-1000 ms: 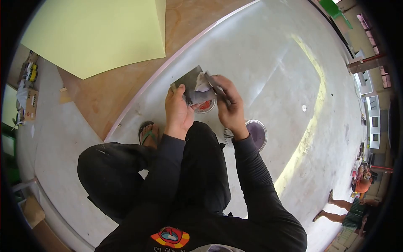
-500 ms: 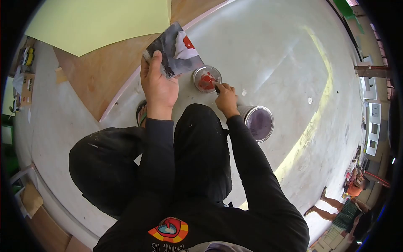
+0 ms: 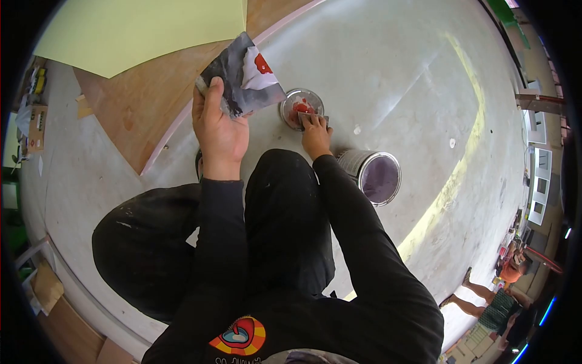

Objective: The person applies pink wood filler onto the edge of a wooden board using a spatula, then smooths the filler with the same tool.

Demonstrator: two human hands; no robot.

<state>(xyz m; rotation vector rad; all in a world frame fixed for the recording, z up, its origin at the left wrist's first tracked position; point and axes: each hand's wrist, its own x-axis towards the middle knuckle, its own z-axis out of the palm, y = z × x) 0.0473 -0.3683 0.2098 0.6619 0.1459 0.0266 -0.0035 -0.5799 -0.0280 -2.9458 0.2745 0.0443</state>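
My left hand [image 3: 221, 136] grips a flat grey-smeared board [image 3: 231, 73], thumb on top. On the board lies a patch of white putty [image 3: 254, 79] with a red blob of paste [image 3: 262, 64] on it. Below and right of the board, a small round clear container [image 3: 285, 110] stands on the floor with red paste [image 3: 301, 107] inside. My right hand [image 3: 316, 138] is closed on a thin dark scraper [image 3: 328, 120], held at the container's near rim. The fingers partly cover the scraper, and its working edge is hard to see.
An open metal can [image 3: 381, 178] with a greyish-purple inside stands right of my right hand. Plywood [image 3: 130, 97] and a pale yellow sheet [image 3: 145, 30] lie at upper left. A yellowish strip [image 3: 451, 167] crosses the floor. Another person [image 3: 497, 303] is at far right.
The board in my left hand has shifted slightly left. My right hand has turned over the container's near side, and more of the flat scraper shows.
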